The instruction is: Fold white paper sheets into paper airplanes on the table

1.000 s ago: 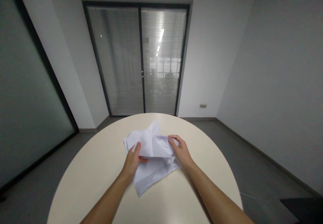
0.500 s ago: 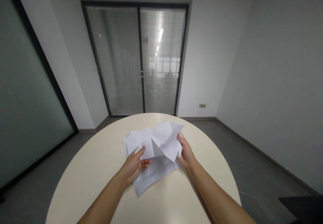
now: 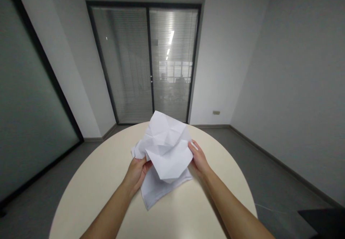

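A creased white sheet of paper is spread between my hands above the table, its top corner tilted up and away. My right hand pinches its right edge, thumb on top and the other fingers mostly hidden behind. At the left edge, my left hand is closed on the paper, with its fingertips partly covered. Below the sheet lies a pale, flat, cloth-like piece. One corner of it points toward me, and much of it is hidden by the paper.
The round cream table carries these things. Beyond it stands a dark-framed glass door with blinds. A frosted glass panel is on the left, a plain wall on the right. A black object shows at lower right.
The paper has opened out from a folded, crumpled shape, its top rising and its lower edge dropping toward me. My left hand has moved slightly left and closed on its edge; my right hand barely moved.
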A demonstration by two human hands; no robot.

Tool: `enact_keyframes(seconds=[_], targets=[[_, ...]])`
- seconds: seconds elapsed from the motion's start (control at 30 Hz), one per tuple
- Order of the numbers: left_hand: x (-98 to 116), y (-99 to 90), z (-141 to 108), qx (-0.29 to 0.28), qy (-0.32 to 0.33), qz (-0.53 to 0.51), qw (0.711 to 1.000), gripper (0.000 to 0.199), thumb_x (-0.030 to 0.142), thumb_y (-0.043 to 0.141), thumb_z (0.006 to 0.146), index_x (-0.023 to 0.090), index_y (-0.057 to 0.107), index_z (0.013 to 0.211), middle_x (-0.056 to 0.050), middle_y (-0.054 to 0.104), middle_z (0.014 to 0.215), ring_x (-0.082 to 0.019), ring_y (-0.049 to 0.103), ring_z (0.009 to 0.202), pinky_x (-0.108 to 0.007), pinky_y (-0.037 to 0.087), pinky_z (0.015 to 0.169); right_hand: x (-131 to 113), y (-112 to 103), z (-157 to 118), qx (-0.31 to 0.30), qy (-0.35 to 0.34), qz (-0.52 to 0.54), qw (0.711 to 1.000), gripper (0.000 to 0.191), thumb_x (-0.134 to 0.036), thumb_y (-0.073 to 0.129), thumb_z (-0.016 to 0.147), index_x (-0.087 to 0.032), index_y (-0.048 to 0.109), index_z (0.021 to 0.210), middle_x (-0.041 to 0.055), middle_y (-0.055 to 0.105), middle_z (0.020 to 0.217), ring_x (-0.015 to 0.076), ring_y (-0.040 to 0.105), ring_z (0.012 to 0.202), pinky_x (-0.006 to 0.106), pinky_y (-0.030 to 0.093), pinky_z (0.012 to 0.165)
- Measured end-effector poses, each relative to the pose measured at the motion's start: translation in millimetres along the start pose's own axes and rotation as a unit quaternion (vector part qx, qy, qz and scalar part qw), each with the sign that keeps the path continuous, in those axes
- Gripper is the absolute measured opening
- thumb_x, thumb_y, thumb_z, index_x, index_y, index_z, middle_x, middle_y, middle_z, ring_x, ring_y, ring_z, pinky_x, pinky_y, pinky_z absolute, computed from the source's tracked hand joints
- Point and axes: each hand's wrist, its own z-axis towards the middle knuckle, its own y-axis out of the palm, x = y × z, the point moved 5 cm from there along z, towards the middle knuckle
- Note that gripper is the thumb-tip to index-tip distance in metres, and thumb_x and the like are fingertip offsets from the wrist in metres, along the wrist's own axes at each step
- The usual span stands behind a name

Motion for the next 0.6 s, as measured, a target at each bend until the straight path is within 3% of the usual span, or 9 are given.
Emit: enact_keyframes(seconds=[0.23,0.4,0.5,0.6], targets=[[4,-15.3,10,0.04,0.021,-0.019,0.999,0.035,0.011,0.074,0.077,0.01,0.068,0.112,-0.015,0.075,0.112,-0.027,0.07,0.109,-0.038,0.057,0.099,11,-9,4,-0.001,-0.004,-0.034,0.999,0.05,-0.055,0.078,0.072,-0.023,0.063,0.108,0.0042,0.075,0.092,0.0219,0.07,0.075,0.035,0.057,0.071],[12,-29.8,16,0.095,0.078,-0.03,0.992,0.036,0.009,0.065,0.085,0.016,0.063,0.12,-0.011,0.072,0.119,-0.02,0.07,0.109,-0.033,0.055,0.101,13,-18,7,0.002,-0.014,-0.06,0.998,0.054,-0.05,0.076,0.074,-0.024,0.059,0.118,0.0026,0.073,0.089,0.0199,0.068,0.075,0.03,0.054,0.065],[14,-38.2,19,0.119,0.073,-0.022,0.99,0.049,0.01,0.06,0.09,0.022,0.052,0.136,-0.01,0.067,0.128,-0.016,0.069,0.11,-0.028,0.054,0.1,20,-18,6,-0.011,0.005,-0.091,0.996,0.048,-0.043,0.07,0.077,-0.026,0.058,0.12,-0.0041,0.065,0.07,0.0142,0.058,0.055,0.023,0.045,0.048],[10,-45.3,19,0.159,0.034,0.013,0.987,0.077,0.012,0.064,0.088,0.029,0.028,0.154,-0.013,0.051,0.148,-0.018,0.062,0.123,-0.028,0.053,0.102,28,-12,2,-0.043,0.032,-0.161,0.985,0.029,-0.037,0.062,0.076,-0.023,0.067,0.101,-0.0074,0.052,0.056,0.0113,0.046,0.045,0.02,0.036,0.041]])
